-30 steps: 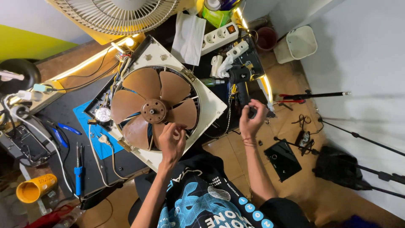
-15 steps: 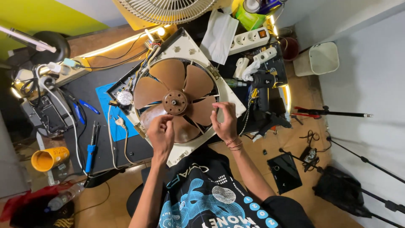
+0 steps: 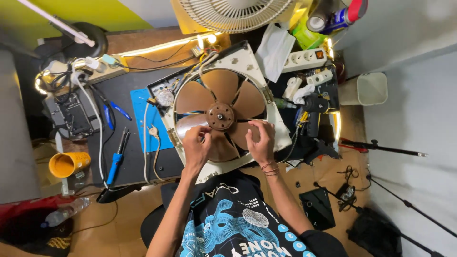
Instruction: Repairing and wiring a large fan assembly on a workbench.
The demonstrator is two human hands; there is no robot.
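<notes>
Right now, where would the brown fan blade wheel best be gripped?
Probably by two opposite blades of the brown fan blade wheel, coming from above: it lies flat, face up in its cream square housing. The left hand and right hand already rest on near blades.

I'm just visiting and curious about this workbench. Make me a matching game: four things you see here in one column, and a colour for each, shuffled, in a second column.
Things:
1. fan blades
2. cup
3. bin
4. mat

Colours:
A. blue
B. white
C. brown
D. yellow

Pairs: 1-C, 2-D, 3-B, 4-A. The left hand and right hand both rest on the fan blades.
</notes>
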